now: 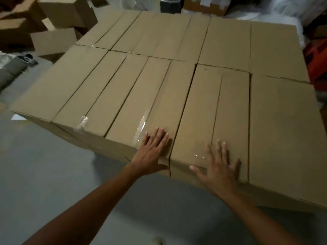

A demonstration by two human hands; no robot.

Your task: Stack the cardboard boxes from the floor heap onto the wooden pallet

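Observation:
A flat layer of several brown cardboard boxes (177, 68) fills the middle of the view, packed edge to edge in two rows, most sealed with clear tape. The pallet beneath them is hidden. My left hand (152, 152) lies palm down with fingers spread on the near edge of one front-row box (141, 103). My right hand (219, 165) lies flat on the neighbouring box (210, 112) to the right, thumb over its front edge. Neither hand holds anything. A heap of loose boxes (53, 23) sits on the floor at the far left.
Grey concrete floor (44, 165) runs along the left and near side. A grey bundle (10, 68) lies at the left edge. Taped cartons and white wrapping (207, 4) stand behind the stack, and something red-orange (316, 59) is at the right.

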